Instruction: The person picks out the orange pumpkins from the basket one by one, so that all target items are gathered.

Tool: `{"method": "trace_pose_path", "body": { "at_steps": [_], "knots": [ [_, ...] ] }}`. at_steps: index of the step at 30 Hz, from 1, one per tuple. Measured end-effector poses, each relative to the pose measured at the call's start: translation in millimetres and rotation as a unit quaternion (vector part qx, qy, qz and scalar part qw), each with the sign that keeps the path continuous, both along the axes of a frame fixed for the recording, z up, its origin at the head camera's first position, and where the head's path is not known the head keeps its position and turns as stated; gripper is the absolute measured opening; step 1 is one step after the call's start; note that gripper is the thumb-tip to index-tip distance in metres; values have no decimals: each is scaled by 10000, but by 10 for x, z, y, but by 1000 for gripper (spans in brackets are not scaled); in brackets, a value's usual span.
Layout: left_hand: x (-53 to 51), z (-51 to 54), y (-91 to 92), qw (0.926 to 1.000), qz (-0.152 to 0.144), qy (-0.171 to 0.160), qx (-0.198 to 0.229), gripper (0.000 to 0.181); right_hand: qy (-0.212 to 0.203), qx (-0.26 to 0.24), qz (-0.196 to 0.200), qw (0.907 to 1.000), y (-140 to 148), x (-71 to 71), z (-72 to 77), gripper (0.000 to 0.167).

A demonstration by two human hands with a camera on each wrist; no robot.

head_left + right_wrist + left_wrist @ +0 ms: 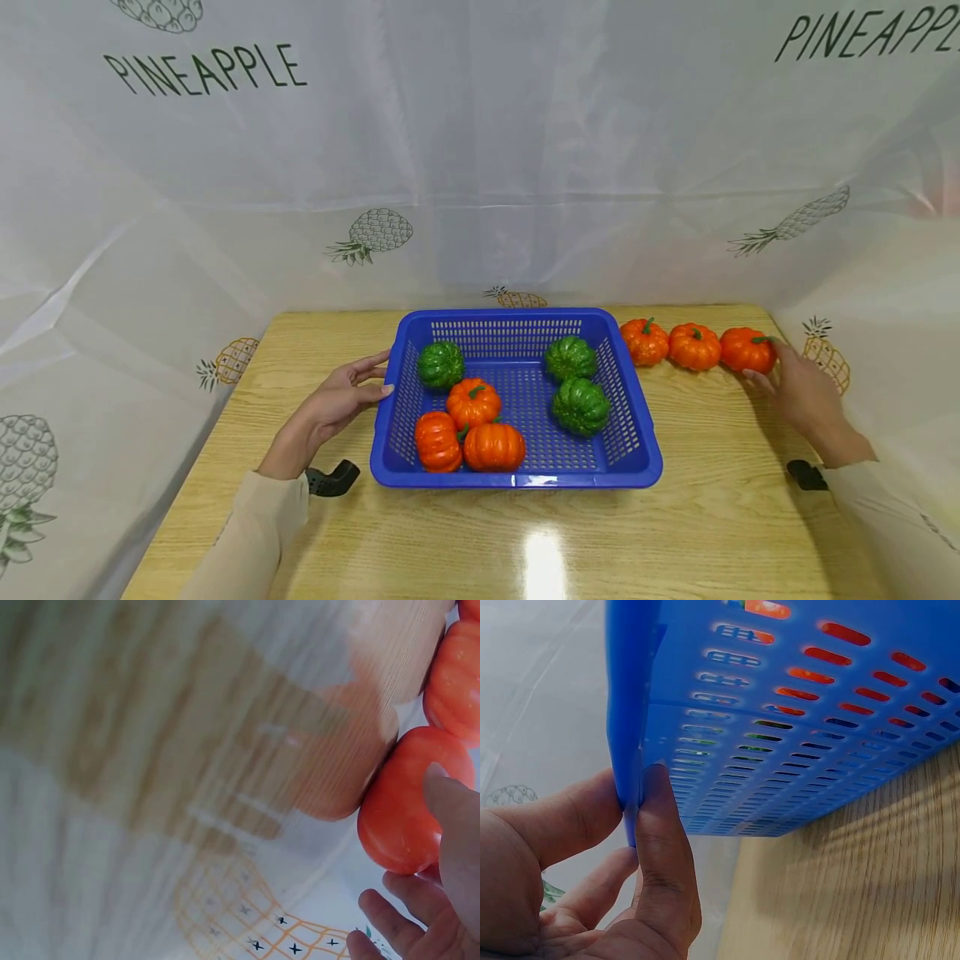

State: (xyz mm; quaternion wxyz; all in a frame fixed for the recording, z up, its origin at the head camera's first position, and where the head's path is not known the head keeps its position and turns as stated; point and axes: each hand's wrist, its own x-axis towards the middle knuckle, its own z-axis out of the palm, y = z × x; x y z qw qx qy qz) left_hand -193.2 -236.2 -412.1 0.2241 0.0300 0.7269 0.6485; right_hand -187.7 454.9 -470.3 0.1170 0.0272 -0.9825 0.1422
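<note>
My left hand (335,408) pinches the left rim of a blue plastic basket (517,481) between thumb and fingers, as the left wrist view shows up close. Inside the basket, three orange pumpkins lie toward the front left, one being the front pumpkin (495,447). One green pumpkin (441,365) sits at the back left and two others, including a green pumpkin (581,407), on the right. Beyond the basket's right side, my right hand (810,400) holds the rightmost orange pumpkin (747,349), its thumb (450,799) against the skin and a finger at the other side.
Two more orange pumpkins, a middle pumpkin (694,347) and a left pumpkin (645,342), stand in a row along the back of the wooden table (420,542). A white curtain (480,150) with printed pineapples hangs behind and at both sides.
</note>
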Motion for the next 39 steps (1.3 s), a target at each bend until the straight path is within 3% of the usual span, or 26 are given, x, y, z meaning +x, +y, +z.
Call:
{"method": "trace_pose_path", "body": {
  "at_steps": [10,15,20,29,39],
  "knots": [
    [5,-6,-3,10000,43,24,30,72,-166,60,-199,9996,-2,42,77,76],
    [2,-1,-7,10000,22,50,34,72,-40,112,-185,9998,-84,91,233,80],
    [4,6,-6,10000,58,14,34,72,57,139,-40,9999,-311,124,481,77],
    [7,-10,-3,10000,16,22,80,72,69,388,565,9976,-952,193,892,77],
    [20,-2,-1,10000,29,16,77,72,269,739,1437,9865,-1652,330,1133,77]
  ]
}}
